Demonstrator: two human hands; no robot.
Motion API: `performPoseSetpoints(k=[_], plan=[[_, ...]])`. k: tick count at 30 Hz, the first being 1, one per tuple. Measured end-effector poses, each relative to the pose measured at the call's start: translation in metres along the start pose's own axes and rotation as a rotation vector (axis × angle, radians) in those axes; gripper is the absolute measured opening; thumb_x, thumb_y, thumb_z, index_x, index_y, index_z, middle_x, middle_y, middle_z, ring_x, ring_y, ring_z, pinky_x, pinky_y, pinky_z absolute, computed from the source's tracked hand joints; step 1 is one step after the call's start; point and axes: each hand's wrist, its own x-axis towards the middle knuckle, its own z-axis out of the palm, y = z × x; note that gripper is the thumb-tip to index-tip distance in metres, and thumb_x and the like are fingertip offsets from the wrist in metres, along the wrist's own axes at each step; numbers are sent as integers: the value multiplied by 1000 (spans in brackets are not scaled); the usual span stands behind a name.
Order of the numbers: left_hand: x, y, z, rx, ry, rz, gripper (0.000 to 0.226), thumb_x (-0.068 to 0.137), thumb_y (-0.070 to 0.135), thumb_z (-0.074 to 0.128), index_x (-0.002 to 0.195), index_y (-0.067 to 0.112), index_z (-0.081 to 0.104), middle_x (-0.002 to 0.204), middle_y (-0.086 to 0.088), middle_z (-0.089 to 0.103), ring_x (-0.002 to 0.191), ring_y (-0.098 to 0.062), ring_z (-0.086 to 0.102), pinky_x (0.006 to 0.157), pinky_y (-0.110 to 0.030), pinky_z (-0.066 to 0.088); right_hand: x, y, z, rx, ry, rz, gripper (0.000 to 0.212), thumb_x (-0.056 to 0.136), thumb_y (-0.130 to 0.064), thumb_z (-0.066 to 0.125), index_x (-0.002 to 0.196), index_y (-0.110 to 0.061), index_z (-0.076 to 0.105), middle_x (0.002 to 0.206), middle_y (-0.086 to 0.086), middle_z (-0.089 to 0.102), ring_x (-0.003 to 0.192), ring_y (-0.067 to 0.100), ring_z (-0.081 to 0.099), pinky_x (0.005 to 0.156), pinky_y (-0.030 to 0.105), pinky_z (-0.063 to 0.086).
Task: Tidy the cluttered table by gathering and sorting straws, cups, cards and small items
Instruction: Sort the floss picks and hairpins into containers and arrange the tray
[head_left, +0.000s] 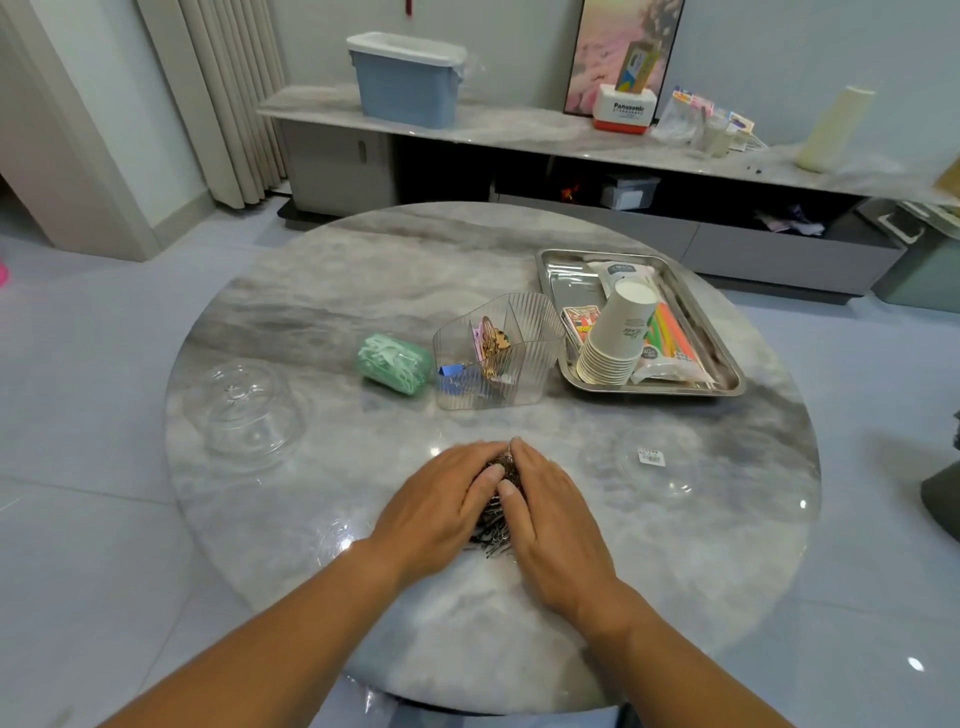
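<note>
On a round marble table (363, 260), the person's left hand (441, 509) and right hand (550, 509) lie side by side near the front edge, cupped together over a heap of small dark metal clips (491, 535). The fingers of both hands are nearly straight and press in on the heap from either side; neither hand curls round it. The clips show only in the gap between the hands and under the palms, and they may be paper clips or hairpins; the view is too blurred there to tell which.

Farther back, near the table's middle, stands a clear ribbed organizer (498, 353) split into compartments. Its left compartments hold a blue binder clip (452, 371) low down and gold-coloured clips (493, 343) above it; the right compartment looks bare. Just left of the organizer lies a green tub of dental floss picks (395, 364) on its side.

Right of the organizer sits a steel tray (722, 382). In it a stack of paper cups (618, 332) stands upside down, with a deck of playing cards (579, 319) touching its left side, a bundle of bright straws (675, 327) lying to its right, and white packets (618, 273) behind and in front.

A clear plastic dome lid (249, 415) rests at the table's left, and a clear shallow dish with a sticker (649, 462) rests to the right of the hands.
</note>
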Motion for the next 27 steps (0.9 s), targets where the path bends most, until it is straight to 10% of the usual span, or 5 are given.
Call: performPoseSetpoints(k=[5,9,19,23,27], plan=[[3,4,4,-36,325,-133,44,108,40,29,147,29,45,146,13,51,137,0,40,121,-23,21,7,-6,5,-77,45,16,59,107,-43,25,162,-23,15,168,-10,12,154,1,2,126,27,3],[11,11,11,29,132,-233,53,107,49,21,158,36,25,161,13,35,148,-1,24,124,-21,5,10,-9,7,-125,24,-17,56,107,-34,26,161,-25,21,167,-8,19,153,2,8,125,25,-3],[0,32,2,-432,174,-201,50,102,55,40,151,47,31,151,21,44,137,10,37,117,-23,32,0,-7,8,173,209,21,48,100,-39,30,142,-33,53,145,-18,50,136,-5,40,112,12,27],[22,11,-44,61,475,-98,73,88,-8,54,151,23,40,153,0,41,144,-15,33,120,-28,28,0,-6,8,201,228,40,48,100,-38,34,142,-29,54,143,-19,50,134,-7,39,110,4,21],[64,-18,-94,540,142,-314,98,83,-15,51,160,31,13,170,-2,3,156,-23,-4,127,-41,3,0,-7,7,245,227,61,47,99,-38,34,141,-31,55,140,-20,52,132,-6,43,113,17,32]])
